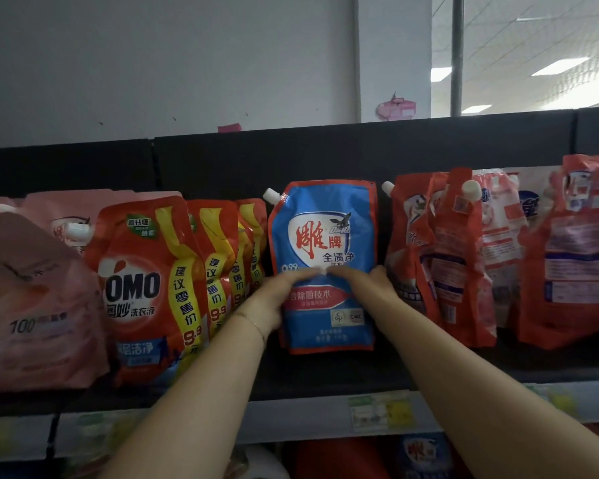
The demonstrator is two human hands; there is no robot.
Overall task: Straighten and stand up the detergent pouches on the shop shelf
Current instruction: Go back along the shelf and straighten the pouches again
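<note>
Nearest, two bare forearms, left forearm (194, 392) and right forearm (464, 375), both cut off by the bottom edge, reaching up to the black shelf (325, 378). Thin bracelet (255, 324) on the left wrist. Left hand (274, 295) clamped on the left edge of the blue detergent pouch (325, 236), thumb across the front, fingers hidden behind. Right hand (370, 285) gripping the right edge likewise, thumb tips almost meeting mid-front. Pouch upright at mid-shelf, white spout (272, 196) at its top left. Just left, red OMO pouches (142, 288) in a row, rear ones mostly hidden. Further left, pink pouches (32, 305), slumped, cut by the frame. To the right, red pouches (457, 264), crumpled and leaning, print unreadable. Below, blurred price labels (377, 413).
</note>
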